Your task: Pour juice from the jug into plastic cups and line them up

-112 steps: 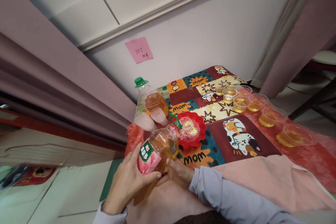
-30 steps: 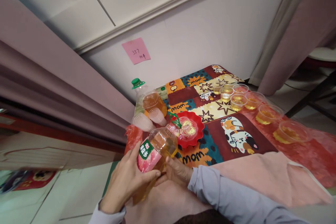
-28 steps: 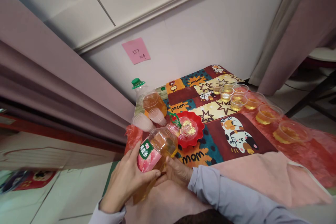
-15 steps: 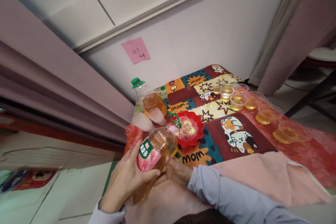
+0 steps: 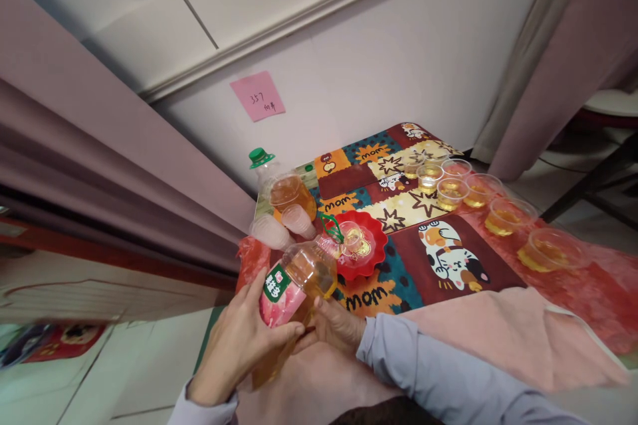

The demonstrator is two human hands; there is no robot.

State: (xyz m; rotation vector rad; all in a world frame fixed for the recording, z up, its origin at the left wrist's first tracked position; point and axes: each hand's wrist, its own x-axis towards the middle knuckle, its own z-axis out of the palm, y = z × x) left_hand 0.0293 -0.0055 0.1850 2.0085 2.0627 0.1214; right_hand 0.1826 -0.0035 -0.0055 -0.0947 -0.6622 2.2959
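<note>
My left hand (image 5: pixel 239 345) is wrapped round the lower part of a large plastic bottle (image 5: pixel 299 275) of amber drink with a pink and green label. My right hand (image 5: pixel 336 325) grips the same bottle from underneath on its right side. The bottle is tilted, its open neck over a small clear cup (image 5: pixel 353 234) that stands on a red scalloped plate (image 5: pixel 371 255). The cup holds some amber liquid.
A second bottle with a green cap (image 5: pixel 279 186) and stacked clear cups (image 5: pixel 272 231) stand at the table's left edge. Several filled cups (image 5: pixel 451 192) line the right side of the patterned tablecloth (image 5: pixel 448 259). A pink note (image 5: pixel 258 95) hangs on the wall.
Almost nothing differs; both hands keep the tilted bottle over the cup on the red plate, and the view has shifted very slightly.
</note>
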